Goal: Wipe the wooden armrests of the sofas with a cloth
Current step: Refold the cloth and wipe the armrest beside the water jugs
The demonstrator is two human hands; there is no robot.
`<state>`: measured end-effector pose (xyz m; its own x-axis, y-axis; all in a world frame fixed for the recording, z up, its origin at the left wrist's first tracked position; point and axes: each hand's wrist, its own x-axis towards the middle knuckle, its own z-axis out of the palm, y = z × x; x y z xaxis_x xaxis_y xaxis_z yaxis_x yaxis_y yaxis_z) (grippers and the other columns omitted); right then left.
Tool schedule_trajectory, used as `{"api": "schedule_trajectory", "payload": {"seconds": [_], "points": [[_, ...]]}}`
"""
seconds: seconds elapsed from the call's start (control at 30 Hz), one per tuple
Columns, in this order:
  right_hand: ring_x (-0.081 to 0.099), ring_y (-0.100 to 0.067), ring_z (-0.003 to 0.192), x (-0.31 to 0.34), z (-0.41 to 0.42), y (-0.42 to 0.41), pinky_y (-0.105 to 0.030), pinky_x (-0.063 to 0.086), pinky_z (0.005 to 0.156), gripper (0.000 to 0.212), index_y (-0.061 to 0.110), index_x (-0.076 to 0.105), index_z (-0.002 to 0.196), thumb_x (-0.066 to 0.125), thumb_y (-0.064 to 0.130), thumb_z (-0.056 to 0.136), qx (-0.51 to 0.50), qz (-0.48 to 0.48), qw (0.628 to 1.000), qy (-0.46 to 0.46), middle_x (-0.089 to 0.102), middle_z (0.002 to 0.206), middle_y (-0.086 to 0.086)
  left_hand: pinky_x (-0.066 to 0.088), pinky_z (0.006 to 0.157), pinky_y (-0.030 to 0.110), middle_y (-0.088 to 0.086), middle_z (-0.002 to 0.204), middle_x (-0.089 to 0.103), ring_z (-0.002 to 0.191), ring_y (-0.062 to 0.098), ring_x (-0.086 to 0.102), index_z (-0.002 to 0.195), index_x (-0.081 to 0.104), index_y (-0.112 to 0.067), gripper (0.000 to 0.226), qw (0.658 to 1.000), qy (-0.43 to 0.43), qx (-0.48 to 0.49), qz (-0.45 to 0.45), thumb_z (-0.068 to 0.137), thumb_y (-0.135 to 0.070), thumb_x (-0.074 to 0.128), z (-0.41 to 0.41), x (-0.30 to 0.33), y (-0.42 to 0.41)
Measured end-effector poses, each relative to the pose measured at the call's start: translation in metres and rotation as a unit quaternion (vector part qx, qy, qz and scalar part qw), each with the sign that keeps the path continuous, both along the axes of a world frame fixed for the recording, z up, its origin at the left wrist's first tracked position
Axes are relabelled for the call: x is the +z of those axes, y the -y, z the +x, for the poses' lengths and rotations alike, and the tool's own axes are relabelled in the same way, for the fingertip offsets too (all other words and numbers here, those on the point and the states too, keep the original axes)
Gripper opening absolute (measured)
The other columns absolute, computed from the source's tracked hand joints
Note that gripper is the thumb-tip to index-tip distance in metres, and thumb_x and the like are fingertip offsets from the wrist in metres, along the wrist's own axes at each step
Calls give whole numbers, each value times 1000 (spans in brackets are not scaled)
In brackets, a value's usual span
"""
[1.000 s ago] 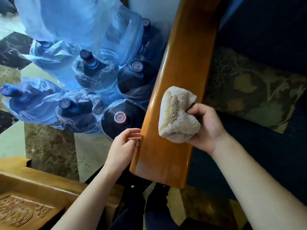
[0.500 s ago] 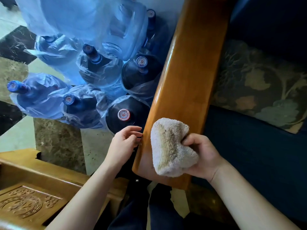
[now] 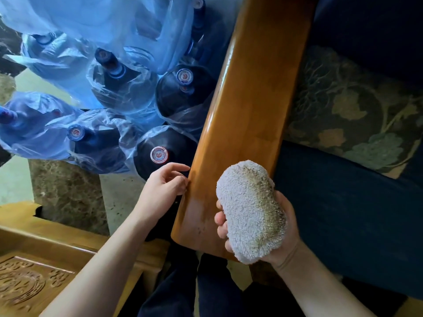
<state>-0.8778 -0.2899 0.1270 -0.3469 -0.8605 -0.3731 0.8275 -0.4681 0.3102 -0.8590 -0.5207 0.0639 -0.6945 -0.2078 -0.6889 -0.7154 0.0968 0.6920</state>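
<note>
A glossy orange-brown wooden armrest (image 3: 247, 106) runs from the top centre down to its near end below the middle. My right hand (image 3: 287, 234) grips a folded off-white cloth (image 3: 250, 209) with a dirty brownish streak, turned palm-up over the armrest's near right corner. My left hand (image 3: 163, 189) rests with loosely curled fingers against the armrest's left edge, holding nothing. A damp dull patch shows on the wood near its end.
Several blue water jugs (image 3: 114, 88) wrapped in clear plastic crowd the floor left of the armrest. A dark blue sofa seat (image 3: 343, 202) with a floral cushion (image 3: 357, 113) lies to the right. A carved wooden table (image 3: 34, 271) sits at the lower left. My legs stand below.
My right hand has drawn the cloth down the armrest to its near end and turned it so the soiled side faces up. My left hand stayed at the left edge.
</note>
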Motion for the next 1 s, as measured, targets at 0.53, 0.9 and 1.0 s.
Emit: {"api": "schedule_trajectory", "payload": {"seconds": [0.53, 0.9, 1.0], "points": [[64, -24, 123, -8, -129, 20, -45, 53, 105, 65, 8, 51, 138, 72, 5, 76, -17, 545, 701, -459, 66, 130, -12, 61, 87, 49, -4, 98, 76, 90, 23, 73, 134, 55, -30, 49, 998, -52, 45, -5, 92, -6, 54, -31, 2, -13], [63, -14, 105, -59, -129, 34, -19, 53, 90, 59, 17, 45, 116, 84, 2, 75, 13, 642, 468, -607, 60, 116, -3, 62, 86, 33, 11, 117, 68, 99, 17, 76, 131, 59, -14, 44, 987, -19, 148, 68, 94, 9, 57, -26, -8, -2], [64, -11, 104, -57, -113, 35, -25, 56, 90, 58, 17, 47, 117, 84, -1, 76, 43, 621, 497, -605, 60, 111, 4, 61, 85, 29, 13, 120, 69, 108, 21, 73, 122, 63, -16, 48, 982, -4, 154, 107, 90, 16, 46, -9, -8, -3]]}}
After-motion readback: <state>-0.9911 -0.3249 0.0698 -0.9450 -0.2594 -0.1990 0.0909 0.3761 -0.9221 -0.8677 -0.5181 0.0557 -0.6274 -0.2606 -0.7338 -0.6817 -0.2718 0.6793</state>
